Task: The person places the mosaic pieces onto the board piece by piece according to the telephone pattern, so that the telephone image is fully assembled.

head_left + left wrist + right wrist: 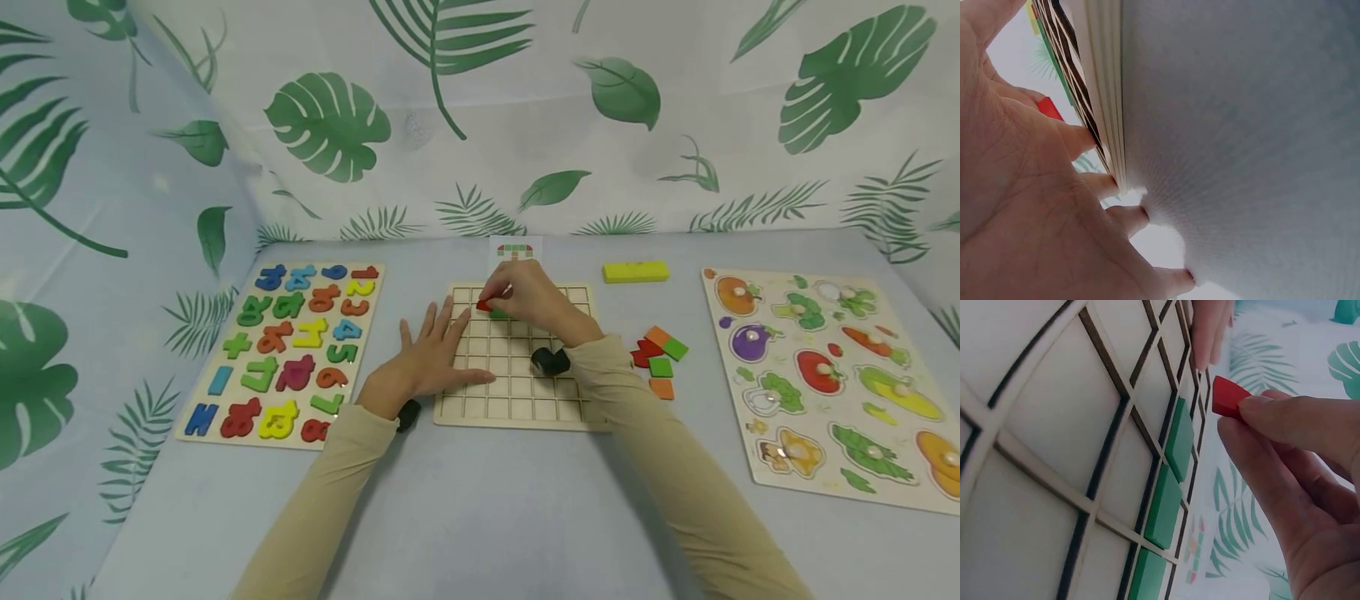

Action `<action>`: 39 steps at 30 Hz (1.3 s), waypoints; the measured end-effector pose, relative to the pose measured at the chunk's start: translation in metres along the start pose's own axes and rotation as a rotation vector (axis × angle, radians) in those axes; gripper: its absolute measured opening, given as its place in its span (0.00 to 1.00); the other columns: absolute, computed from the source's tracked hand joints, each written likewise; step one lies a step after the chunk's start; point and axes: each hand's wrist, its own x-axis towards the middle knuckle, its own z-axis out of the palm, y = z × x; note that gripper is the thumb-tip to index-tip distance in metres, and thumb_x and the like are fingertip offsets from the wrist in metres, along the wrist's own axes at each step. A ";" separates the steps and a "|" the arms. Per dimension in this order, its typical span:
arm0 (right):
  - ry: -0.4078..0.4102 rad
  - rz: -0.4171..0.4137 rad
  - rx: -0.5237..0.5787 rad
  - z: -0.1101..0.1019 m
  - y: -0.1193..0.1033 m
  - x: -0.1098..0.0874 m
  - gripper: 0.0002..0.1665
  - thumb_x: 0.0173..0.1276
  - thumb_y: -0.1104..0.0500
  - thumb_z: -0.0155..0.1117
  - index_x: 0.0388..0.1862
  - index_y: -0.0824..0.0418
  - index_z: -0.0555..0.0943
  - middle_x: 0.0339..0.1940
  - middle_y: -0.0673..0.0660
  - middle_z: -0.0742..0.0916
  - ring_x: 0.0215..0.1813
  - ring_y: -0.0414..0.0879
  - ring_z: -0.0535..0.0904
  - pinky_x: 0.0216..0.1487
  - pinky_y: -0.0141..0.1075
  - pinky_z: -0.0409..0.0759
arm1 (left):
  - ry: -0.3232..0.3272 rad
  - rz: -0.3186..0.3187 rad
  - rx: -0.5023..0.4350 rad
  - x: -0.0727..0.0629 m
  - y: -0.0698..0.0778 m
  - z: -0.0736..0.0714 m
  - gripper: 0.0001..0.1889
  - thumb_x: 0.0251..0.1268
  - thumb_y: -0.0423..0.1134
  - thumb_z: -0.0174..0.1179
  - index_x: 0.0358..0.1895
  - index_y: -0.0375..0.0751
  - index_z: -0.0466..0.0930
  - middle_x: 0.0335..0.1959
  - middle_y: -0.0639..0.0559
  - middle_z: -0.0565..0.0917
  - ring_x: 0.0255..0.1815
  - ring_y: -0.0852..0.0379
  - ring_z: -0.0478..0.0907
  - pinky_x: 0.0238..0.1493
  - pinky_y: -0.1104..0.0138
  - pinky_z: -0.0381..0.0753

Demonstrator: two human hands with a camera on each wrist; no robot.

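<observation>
My right hand (pixel 534 293) pinches a small red tile (pixel 1229 398) with a curved edge between thumb and fingers. It holds the tile over the far left part of a wooden grid board (pixel 487 412). Several green square tiles (pixel 1164 506) lie in a row of grid cells beside it in the right wrist view; the head view shows one green tile (pixel 497 314), with the hand covering the others. Fingers spread and straight, my left hand (pixel 427 358) rests at the board's left edge, some fingertips on the tablecloth in the left wrist view.
A pattern card (pixel 515 247) lies behind the board, a yellow block (pixel 635 272) to its right. Loose red, green and orange tiles (pixel 660 367) sit right of the board. A number puzzle (pixel 300 358) stands left, a vegetable puzzle (pixel 817 392) far right.
</observation>
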 end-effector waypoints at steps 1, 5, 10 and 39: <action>-0.002 -0.005 -0.002 0.001 0.000 0.000 0.04 0.67 0.73 0.72 0.39 0.71 0.91 0.40 0.64 0.90 0.43 0.58 0.88 0.48 0.49 0.87 | 0.001 -0.001 -0.001 0.000 0.000 0.000 0.58 0.69 0.72 0.57 0.87 0.48 0.34 0.86 0.44 0.24 0.85 0.40 0.20 0.75 0.30 0.23; -0.008 -0.019 -0.004 0.002 0.000 0.002 0.05 0.67 0.74 0.71 0.40 0.72 0.91 0.40 0.64 0.90 0.43 0.58 0.89 0.48 0.49 0.87 | 0.003 0.000 -0.003 -0.001 0.000 0.000 0.58 0.69 0.72 0.57 0.87 0.48 0.34 0.86 0.44 0.24 0.85 0.40 0.21 0.74 0.30 0.23; -0.037 -0.011 -0.013 0.003 0.000 0.004 0.05 0.68 0.73 0.71 0.40 0.72 0.91 0.40 0.64 0.90 0.45 0.58 0.88 0.48 0.48 0.87 | -0.003 0.000 0.002 0.000 -0.001 0.000 0.58 0.70 0.72 0.57 0.87 0.48 0.33 0.86 0.45 0.24 0.85 0.40 0.20 0.74 0.30 0.23; -0.128 -0.044 -0.132 0.004 -0.001 0.012 0.07 0.70 0.74 0.67 0.42 0.71 0.91 0.43 0.64 0.91 0.48 0.59 0.88 0.77 0.72 0.48 | -0.010 0.003 -0.002 0.001 -0.001 -0.001 0.58 0.70 0.72 0.56 0.87 0.49 0.32 0.85 0.45 0.23 0.85 0.40 0.20 0.74 0.30 0.23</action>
